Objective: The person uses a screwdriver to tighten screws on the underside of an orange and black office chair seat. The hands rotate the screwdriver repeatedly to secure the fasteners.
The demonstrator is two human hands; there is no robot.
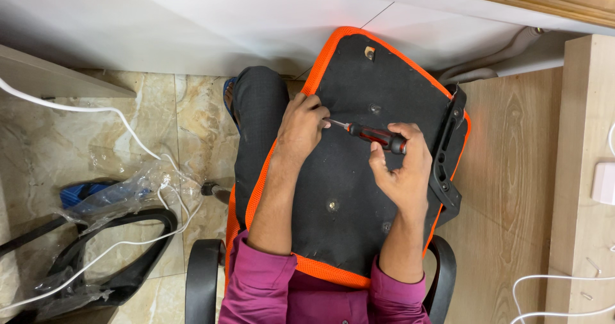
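Screwdriver (375,136) gripped in right hand (403,170); tip hidden under left hand (301,129) fingers curled on seat underside (346,189).

Magenta sleeves (269,279) pushed up — dark checked trousers (259,125), blue sandal (228,93)

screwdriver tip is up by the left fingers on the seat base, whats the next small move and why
Probably seat the tip squarely and start turning. The right hand grips the red and black screwdriver by its handle, and its tip meets the left hand, whose fingers pinch something too small to tell. The black seat base with its orange rim rests on the lap, and other fixing points look bare.
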